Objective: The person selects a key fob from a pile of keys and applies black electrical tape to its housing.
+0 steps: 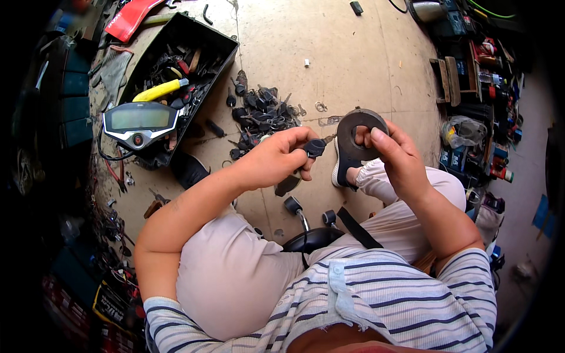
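My left hand [273, 157] is closed around a key [315, 147] with a black head, its metal blade pointing right. Upright in my right hand [402, 154] is a thick dark grey ring [345, 130], with fingers through its hole and the thumb at its rim. The key's tip is close to the ring's left edge; whether they touch I cannot tell. Beneath my left hand shows a dark flat piece [288, 185], partly hidden. Beyond that hand, a pile of black-headed keys [259, 109] lies on the floor.
A black bin [218, 59] of mixed parts stands at the left, with a digital instrument panel [139, 125] and a yellow-handled tool [158, 90] on it. Pliers [120, 179] lie nearby. Shelved boxes and a plastic bag [464, 132] line the right. Stool casters [292, 205] are near my legs.
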Demonstrator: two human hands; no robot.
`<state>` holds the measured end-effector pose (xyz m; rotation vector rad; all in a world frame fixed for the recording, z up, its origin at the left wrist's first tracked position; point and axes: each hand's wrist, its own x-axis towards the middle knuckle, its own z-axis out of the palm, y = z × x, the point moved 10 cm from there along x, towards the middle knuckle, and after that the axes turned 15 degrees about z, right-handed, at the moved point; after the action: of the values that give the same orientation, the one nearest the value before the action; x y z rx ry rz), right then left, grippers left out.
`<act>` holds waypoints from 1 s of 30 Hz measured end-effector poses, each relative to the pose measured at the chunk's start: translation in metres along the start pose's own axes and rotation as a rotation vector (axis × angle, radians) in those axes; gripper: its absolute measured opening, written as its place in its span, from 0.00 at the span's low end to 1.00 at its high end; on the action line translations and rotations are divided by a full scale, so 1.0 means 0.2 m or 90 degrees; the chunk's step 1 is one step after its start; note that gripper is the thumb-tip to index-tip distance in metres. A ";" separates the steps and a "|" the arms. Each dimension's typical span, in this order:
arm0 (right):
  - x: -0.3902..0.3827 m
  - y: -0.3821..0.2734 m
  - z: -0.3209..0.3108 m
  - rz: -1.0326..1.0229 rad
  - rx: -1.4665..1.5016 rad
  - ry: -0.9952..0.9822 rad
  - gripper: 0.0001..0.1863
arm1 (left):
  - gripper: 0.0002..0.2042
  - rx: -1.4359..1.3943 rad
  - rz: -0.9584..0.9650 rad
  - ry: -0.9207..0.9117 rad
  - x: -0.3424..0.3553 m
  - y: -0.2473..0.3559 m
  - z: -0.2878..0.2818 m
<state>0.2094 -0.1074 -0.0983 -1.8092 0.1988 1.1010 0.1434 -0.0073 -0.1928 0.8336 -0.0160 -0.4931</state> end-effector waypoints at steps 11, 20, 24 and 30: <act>0.03 0.08 -0.02 0.056 -0.013 0.060 0.15 | 0.11 -0.259 -0.038 0.485 -0.08 -0.14 -0.39; 0.02 0.15 0.10 0.089 -0.031 -0.025 0.14 | 0.13 -0.298 -0.028 0.401 -0.03 -0.18 -0.34; 0.01 0.15 0.15 0.088 -0.038 -0.060 0.13 | 0.13 -0.247 -0.027 0.376 -0.02 -0.13 -0.28; 0.00 0.20 0.22 0.136 -0.183 -0.116 0.11 | 0.15 -0.258 -0.008 0.312 -0.01 -0.06 -0.17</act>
<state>0.1616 -0.0929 -0.1289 -1.9581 0.1307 1.5016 0.1440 0.0106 -0.2241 0.5366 0.5252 -0.2794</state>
